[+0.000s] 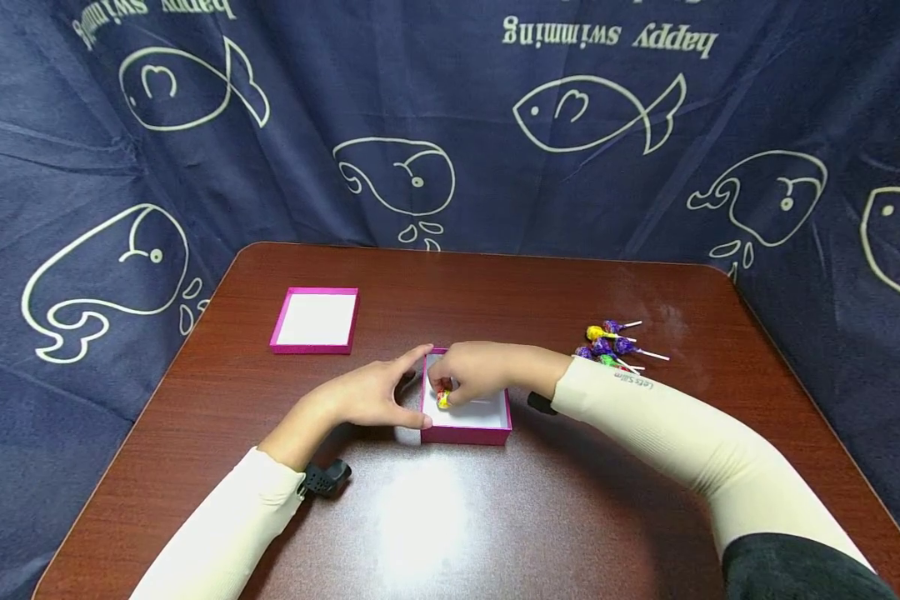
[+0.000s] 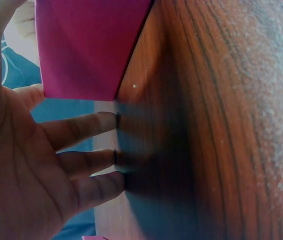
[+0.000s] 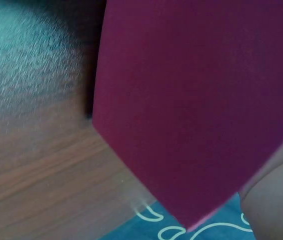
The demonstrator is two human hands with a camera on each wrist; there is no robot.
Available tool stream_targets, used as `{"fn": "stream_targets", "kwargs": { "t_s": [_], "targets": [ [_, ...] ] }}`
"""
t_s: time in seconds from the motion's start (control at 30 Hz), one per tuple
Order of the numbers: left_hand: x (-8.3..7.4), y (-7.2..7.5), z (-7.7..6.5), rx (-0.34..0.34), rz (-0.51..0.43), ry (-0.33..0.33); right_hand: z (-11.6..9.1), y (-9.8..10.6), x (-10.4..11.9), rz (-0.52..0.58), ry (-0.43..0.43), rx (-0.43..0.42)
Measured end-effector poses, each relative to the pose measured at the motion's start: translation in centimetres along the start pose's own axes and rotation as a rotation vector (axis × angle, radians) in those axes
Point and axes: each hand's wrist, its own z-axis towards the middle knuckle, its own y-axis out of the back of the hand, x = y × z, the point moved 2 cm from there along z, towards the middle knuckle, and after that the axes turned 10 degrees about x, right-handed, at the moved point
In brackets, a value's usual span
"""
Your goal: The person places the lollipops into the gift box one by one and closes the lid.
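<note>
A pink box with a pale inside stands at the table's middle. Inside it, my right hand pinches a yellow-and-red lollipop, its head low over the box floor and its white stick pointing right. My left hand is spread at the box's left side, thumb by the front corner and index finger by the back one. The left wrist view shows that hand's palm and straight fingers beside the pink wall. Pink box wall fills most of the right wrist view, with part of the hand at its right edge.
A pink lid with a white inside lies at the back left. Several wrapped lollipops, purple, yellow, green and red, lie in a pile on the right, close behind the right sleeve. A blue curtain hangs behind the table.
</note>
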Motion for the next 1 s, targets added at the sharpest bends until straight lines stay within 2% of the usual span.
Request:
{"fn": "stream_targets", "kwargs": {
  "t_s": [0.23,0.37,0.67,1.0],
  "targets": [
    [0.09,-0.06,-0.03,0.001,-0.008,0.001,0.42,-0.71,0.03,-0.005,0.029,-0.020],
    [0.14,-0.15,0.07,0.008,-0.011,0.003,0.31,-0.78,-0.12,0.040,0.035,-0.019],
    [0.05,-0.05,0.16,0.007,-0.021,0.003,-0.06,-0.09,-0.42,0.043,0.006,-0.048],
    [-0.05,0.03,-0.02,0.002,-0.022,0.009,0.28,-0.18,-0.18,0.067,0.029,-0.017]
  ]
}}
